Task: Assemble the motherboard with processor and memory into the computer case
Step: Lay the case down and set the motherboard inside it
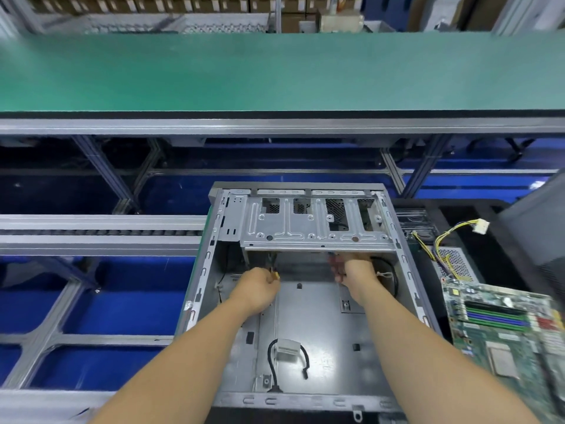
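Note:
An open grey computer case lies flat in front of me, its drive cage at the far end. Both my hands reach inside, just under the cage. My left hand is curled and pinches a small yellow-tipped connector. My right hand has its fingers curled around dark cables below the cage; the fingertips are hidden. The green motherboard, with memory sticks and a processor fitted, lies outside the case to the right.
A grey connector block with black cables lies on the case floor. A yellow-black cable bundle with a white plug hangs over a second case at right. A green conveyor belt runs across beyond; roller rails sit to the left.

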The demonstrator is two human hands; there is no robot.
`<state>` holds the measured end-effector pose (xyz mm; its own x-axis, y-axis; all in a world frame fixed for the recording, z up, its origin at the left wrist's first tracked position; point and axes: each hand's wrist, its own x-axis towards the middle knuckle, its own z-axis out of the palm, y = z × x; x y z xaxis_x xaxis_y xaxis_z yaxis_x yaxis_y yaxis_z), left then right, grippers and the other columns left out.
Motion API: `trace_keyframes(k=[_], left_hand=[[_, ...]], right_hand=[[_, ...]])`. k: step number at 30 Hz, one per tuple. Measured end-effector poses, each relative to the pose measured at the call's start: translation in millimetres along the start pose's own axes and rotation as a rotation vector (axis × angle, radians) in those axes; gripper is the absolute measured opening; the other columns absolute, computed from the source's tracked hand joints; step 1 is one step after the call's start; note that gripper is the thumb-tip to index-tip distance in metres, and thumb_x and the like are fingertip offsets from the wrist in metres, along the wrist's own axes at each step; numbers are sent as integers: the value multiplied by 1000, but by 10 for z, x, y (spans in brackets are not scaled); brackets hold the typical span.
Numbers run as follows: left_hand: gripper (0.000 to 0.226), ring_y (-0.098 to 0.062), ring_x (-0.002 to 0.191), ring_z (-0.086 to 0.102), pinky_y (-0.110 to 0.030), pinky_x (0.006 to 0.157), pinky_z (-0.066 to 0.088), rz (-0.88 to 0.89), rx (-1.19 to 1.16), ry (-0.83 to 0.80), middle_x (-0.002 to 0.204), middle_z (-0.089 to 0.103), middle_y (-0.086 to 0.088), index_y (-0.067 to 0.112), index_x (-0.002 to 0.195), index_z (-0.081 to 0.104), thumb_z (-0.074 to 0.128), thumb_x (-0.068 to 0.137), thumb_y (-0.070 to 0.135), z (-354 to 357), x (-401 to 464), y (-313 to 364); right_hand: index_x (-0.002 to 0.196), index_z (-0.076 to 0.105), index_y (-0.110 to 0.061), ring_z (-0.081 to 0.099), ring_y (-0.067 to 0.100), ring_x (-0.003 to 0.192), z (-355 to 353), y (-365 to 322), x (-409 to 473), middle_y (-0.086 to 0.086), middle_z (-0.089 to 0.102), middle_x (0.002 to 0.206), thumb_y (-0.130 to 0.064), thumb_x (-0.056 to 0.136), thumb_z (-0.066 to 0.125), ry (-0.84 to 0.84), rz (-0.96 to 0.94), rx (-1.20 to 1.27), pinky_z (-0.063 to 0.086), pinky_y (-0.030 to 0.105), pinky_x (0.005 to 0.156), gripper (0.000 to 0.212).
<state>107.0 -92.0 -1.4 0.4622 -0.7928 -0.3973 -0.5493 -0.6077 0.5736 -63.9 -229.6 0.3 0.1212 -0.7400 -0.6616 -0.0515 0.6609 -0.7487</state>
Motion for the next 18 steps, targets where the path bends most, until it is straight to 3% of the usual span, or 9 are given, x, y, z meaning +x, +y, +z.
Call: trace_keyframes(k=[2, 6, 8, 13, 15, 18], left_hand=[[47, -15, 48, 39, -23, 47, 30, -29, 33, 87, 51, 42, 1, 14, 53, 38, 48, 97, 27, -37, -31, 11], [35, -21, 57, 47, -25, 56, 38, -68, 181, 1, 62, 50, -1, 14, 61, 43, 49, 93, 28, -130, -160, 50], [32, -20, 56, 44, -25, 54, 34, 10, 218, -42, 61, 49, 0, 17, 60, 42, 49, 90, 28, -147, -240, 112], [24, -13, 52, 53, -25, 56, 44, 224, 54, -280, 65, 63, 0, 16, 68, 62, 48, 87, 17, -50, -451, 544], [25, -17, 55, 54, -28, 56, 46, 304, 46, -235, 65, 66, -2, 19, 65, 65, 48, 84, 18, -15, -529, 801], [22, -20, 58, 54, -31, 57, 45, 390, -47, -55, 62, 62, 0, 17, 69, 62, 47, 84, 23, 39, -677, 1214]], right_hand=[[85, 68, -11, 43, 14, 46, -65, 80, -30, 4, 59, 62, -22, 100, 56, -21, -70, -205, 27, 20, 40, 22], [85, 71, -14, 51, 11, 41, -138, 86, -230, -1, 62, 63, -25, 100, 58, -274, -279, -795, 37, 20, 38, 23], [86, 71, -15, 56, 10, 45, -157, 70, -368, -2, 65, 66, -28, 101, 59, -387, -315, -938, 39, 19, 40, 23], [84, 72, -14, 58, 11, 54, -153, 18, -764, -1, 68, 71, -27, 100, 56, -436, -424, -1070, 48, 24, 52, 27], [74, 70, -8, 58, 11, 52, -214, -115, -922, 2, 67, 67, -20, 99, 53, -381, -509, -1066, 51, 28, 54, 33], [69, 66, -2, 49, 14, 49, -522, -374, -1097, 10, 59, 57, -20, 96, 56, -164, -750, -911, 44, 28, 52, 34]])
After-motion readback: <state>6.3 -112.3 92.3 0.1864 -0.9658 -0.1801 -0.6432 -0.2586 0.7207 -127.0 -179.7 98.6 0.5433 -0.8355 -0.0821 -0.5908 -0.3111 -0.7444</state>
